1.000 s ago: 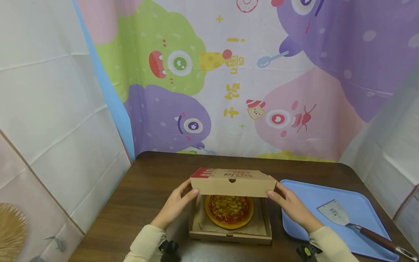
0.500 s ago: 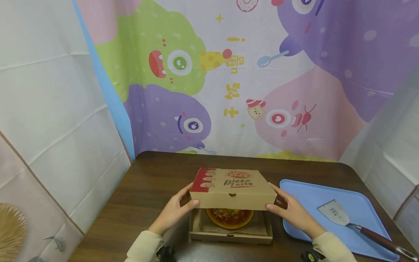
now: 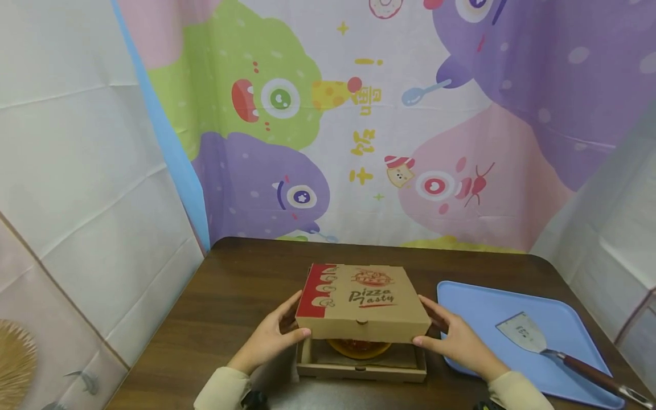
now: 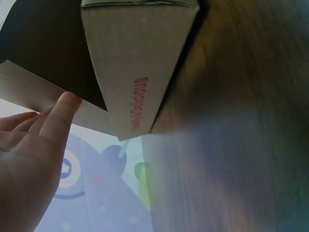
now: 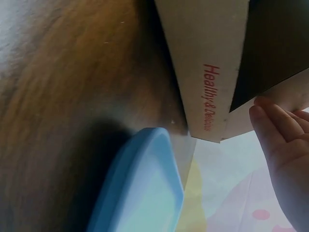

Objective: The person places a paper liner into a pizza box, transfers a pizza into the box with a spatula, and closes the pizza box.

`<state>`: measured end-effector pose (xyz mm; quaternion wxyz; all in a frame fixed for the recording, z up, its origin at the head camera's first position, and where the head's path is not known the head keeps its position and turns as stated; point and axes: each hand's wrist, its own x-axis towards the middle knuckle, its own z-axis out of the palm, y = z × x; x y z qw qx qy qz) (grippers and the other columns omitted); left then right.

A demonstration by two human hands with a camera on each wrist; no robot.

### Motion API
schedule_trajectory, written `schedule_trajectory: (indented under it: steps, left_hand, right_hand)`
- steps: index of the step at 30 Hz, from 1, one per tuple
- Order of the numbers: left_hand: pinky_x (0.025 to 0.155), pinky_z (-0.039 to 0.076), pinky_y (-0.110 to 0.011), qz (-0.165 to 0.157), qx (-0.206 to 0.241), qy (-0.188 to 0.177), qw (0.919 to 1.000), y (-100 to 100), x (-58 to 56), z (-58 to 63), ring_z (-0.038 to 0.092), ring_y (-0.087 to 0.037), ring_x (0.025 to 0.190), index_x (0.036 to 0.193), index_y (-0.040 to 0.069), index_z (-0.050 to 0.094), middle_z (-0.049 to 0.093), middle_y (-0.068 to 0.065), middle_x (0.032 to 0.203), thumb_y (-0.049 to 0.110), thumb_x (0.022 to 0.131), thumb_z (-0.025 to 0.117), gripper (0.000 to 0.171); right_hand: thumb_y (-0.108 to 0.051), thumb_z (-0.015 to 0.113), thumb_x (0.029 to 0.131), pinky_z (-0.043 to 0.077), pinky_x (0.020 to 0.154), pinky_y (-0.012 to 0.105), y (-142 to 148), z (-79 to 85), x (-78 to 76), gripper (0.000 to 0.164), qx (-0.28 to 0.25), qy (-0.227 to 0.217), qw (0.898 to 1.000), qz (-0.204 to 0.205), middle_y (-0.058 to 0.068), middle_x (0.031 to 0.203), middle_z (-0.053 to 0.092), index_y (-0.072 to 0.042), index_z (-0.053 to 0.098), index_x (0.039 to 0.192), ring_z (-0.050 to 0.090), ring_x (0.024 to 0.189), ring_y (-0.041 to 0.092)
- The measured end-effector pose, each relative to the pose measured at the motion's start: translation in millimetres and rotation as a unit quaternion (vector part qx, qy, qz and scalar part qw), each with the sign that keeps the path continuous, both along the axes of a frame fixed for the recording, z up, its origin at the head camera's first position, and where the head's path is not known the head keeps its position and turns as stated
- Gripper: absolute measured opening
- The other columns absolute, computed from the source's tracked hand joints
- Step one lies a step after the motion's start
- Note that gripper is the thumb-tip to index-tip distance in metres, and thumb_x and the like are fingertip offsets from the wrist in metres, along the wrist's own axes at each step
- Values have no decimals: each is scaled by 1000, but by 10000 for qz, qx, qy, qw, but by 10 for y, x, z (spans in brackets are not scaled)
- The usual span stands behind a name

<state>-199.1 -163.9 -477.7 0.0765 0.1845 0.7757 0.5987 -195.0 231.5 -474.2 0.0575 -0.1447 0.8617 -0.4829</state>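
A cardboard pizza box lid (image 3: pixel 373 287), printed with red and dark lettering, slopes partly lowered over the box base (image 3: pixel 361 373). Below its front flap, only the near rim of a pizza (image 3: pixel 361 349) shows; the rest is hidden. My left hand (image 3: pixel 271 337) holds the lid at its left front corner, thumb at the front flap and fingers along the side. At the opposite corner my right hand (image 3: pixel 457 340) grips it the same way. Both wrist views show fingertips at the lower edge of the lid's side flaps, above the base's printed side walls (image 4: pixel 140 63).
To the right lies a blue tray (image 3: pixel 476 307), bearing a metal spatula (image 3: pixel 525 333) with a dark handle that reaches past the tray's near edge. The dark wooden table (image 3: pixel 241 273) ends at a cartoon-printed curtain (image 3: pixel 359 216). A straw-coloured bristly thing (image 3: pixel 15 353) stands far left.
Both hands have swung the lid down and toward me, from steeply raised to low over the base. Its printed top now shows, and most of the pizza has become covered.
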Motion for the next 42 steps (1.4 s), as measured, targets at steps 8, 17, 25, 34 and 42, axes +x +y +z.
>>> schedule_trajectory:
  steps: [8, 17, 25, 34, 42]
  left_hand:
    - [108, 44, -38, -183, -143, 59, 9997, -41, -9, -51, 47, -38, 135, 156, 10, 23, 40, -19, 153, 21, 90, 71, 83]
    - [112, 38, -50, -379, -272, -6, 9989, -72, -12, -113, 40, -38, 140, 157, 10, 21, 34, -18, 157, 23, 88, 74, 88]
    - [113, 33, -54, -143, -769, -5, 9969, -57, 31, -145, 43, -34, 139, 156, 12, 24, 38, -13, 155, 29, 82, 79, 94]
    - [112, 30, -63, -31, -1296, 337, 9910, -70, 59, -198, 40, -39, 140, 155, 9, 27, 39, -16, 155, 29, 78, 83, 98]
    - [112, 31, -63, 27, -1756, 490, 9832, -58, 87, -213, 35, -38, 143, 155, 9, 27, 35, -15, 157, 31, 78, 83, 98]
  right_hand:
    - [-42, 81, 77, 44, 103, 56, -15, -85, 37, 96, 264, 246, 9993, -20, 16, 145, 51, -10, 32, 153, 55, 126, 37]
    - [-50, 81, 73, 49, 97, 56, -36, -135, 86, 100, 950, 715, 9929, 21, 22, 144, 51, -6, 35, 151, 58, 122, 40]
    - [-54, 82, 69, 49, 95, 57, -44, -142, 110, 105, 1562, 872, 9839, 23, 24, 142, 52, -5, 37, 150, 56, 122, 43]
    - [-60, 80, 69, 50, 96, 54, -68, -197, 126, 109, 1874, 859, 9785, 100, 23, 144, 50, -4, 35, 151, 57, 123, 39]
    - [-63, 76, 72, 51, 95, 52, -74, -200, 153, 107, 2043, 961, 9740, 162, 22, 145, 50, -4, 35, 151, 58, 122, 38]
